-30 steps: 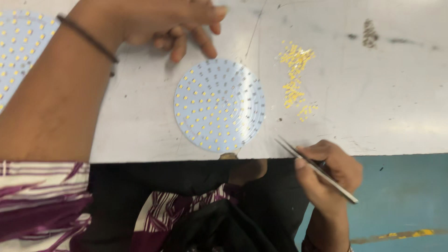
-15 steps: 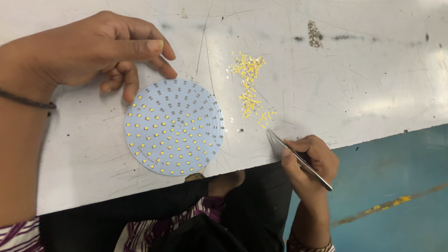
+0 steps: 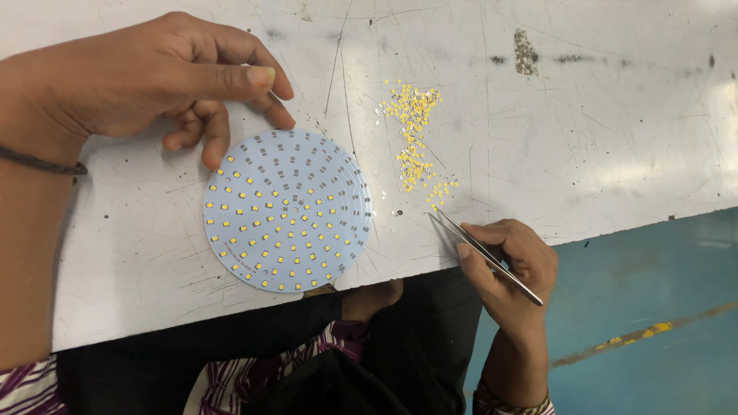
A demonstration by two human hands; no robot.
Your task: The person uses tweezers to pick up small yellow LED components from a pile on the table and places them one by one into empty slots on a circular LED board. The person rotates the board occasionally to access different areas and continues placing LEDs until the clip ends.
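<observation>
Hands: left (image 3: 154, 84) at round board's (image 3: 286, 211) far rim, right (image 3: 507, 265) pinching tweezers (image 3: 484, 253).

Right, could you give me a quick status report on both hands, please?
Left hand steadying round LED board at its top edge. Right hand holding tweezers, tips beside loose yellow chips. Nothing between.

A scratched, stained white worktop (image 3: 600, 123) carries a round pale-blue circuit board (image 3: 287, 210) studded with small yellow chips, lying flat near the front edge. Just right of it lies a loose scatter of tiny yellow chips (image 3: 413, 134).
</observation>
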